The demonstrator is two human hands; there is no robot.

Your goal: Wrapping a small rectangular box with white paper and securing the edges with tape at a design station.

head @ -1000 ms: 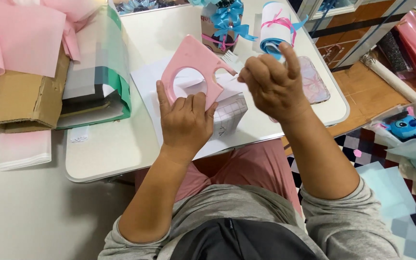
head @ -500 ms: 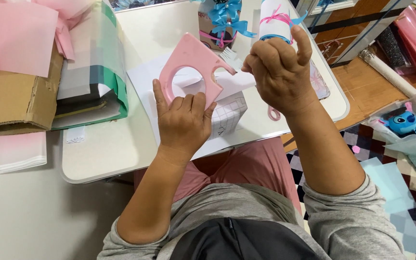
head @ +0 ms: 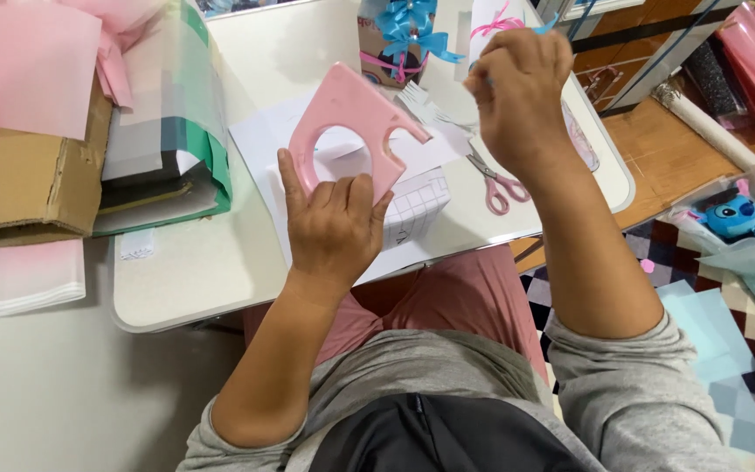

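White tabletop (head: 194, 271) fills the head view, and I'm looking straight down over it from above a grey-sleeved lap. Left hand (head: 335, 229) is up off the table, fingers closed around the lower edge of a pink plastic frame (head: 351, 122) with a round hole and a notch cut in one side; the frame stands tilted, facing away from me. Just behind it, on white paper, sits a small white gridded box (head: 417, 205). Right hand (head: 522, 96) is raised higher, curled into a loose fist, and I can make out a bit of blue ribbon (head: 545, 24) poking from the top of it, so it's pinching that. Pink-handled scissors (head: 498, 185) lie on the table under that wrist. Further back, a gift box with blue bow (head: 404, 35). Off left, a cardboard box (head: 28, 183) under pink tissue paper (head: 32, 65).
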